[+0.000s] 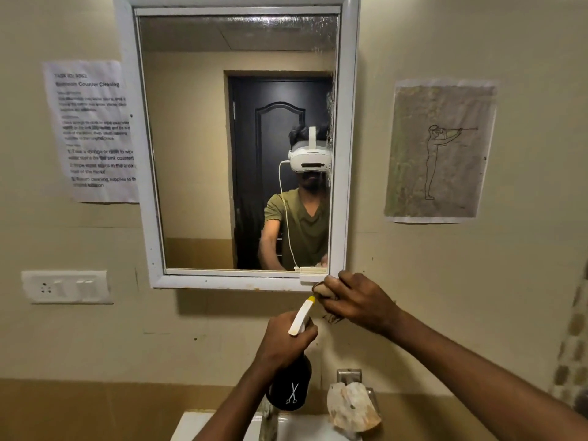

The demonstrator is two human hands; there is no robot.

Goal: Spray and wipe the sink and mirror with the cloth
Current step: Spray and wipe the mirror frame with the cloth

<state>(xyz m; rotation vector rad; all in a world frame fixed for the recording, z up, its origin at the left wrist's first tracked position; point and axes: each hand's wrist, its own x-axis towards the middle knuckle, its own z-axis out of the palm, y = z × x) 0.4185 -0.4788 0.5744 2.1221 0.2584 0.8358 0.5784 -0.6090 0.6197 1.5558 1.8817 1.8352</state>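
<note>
Two hands busy below the mirror [238, 138], one on the spray, one on the cloth.
Left hand [284, 340] is clenched round the neck of the dark spray bottle [291, 389], nozzle tilted up toward the glass; right hand [356, 300] grips the bunched cloth [321, 289] at the frame's lower right corner. Best to mist the glass lightly, then wipe top down. Sink [299, 424] sits below, just in view.

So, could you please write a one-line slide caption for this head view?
Left hand aims a spray bottle upward while right hand holds a cloth beneath the mirror.
</note>
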